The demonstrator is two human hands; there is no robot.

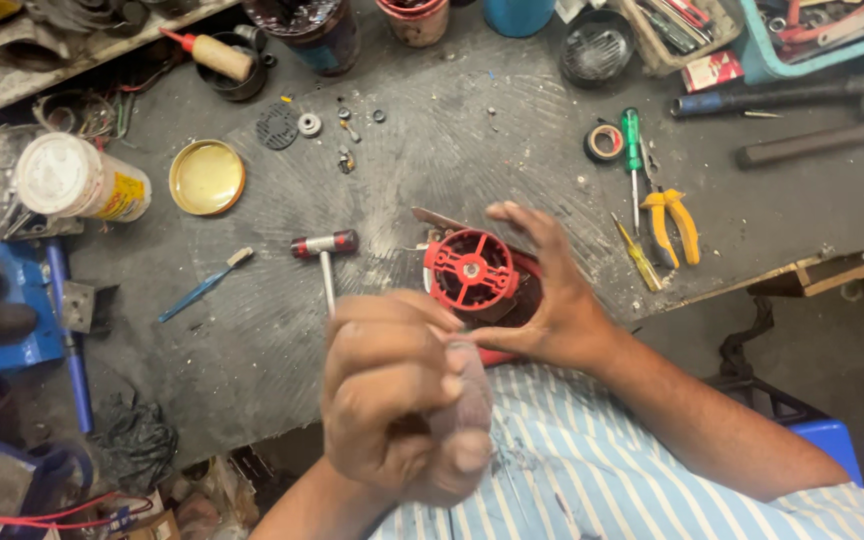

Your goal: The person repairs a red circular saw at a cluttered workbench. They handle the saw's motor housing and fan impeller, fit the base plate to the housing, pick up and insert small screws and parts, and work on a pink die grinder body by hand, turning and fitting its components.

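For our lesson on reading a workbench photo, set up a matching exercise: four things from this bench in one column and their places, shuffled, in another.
Things:
1. small hammer
2. yellow-handled pliers
3. brass-coloured round lid
4. red motor housing

Places:
A. under the right hand
B. beside the white jar lying on its side
C. right of the green screwdriver
D. just above the left hand, left of the red part

Pairs: 1-D, 2-C, 3-B, 4-A
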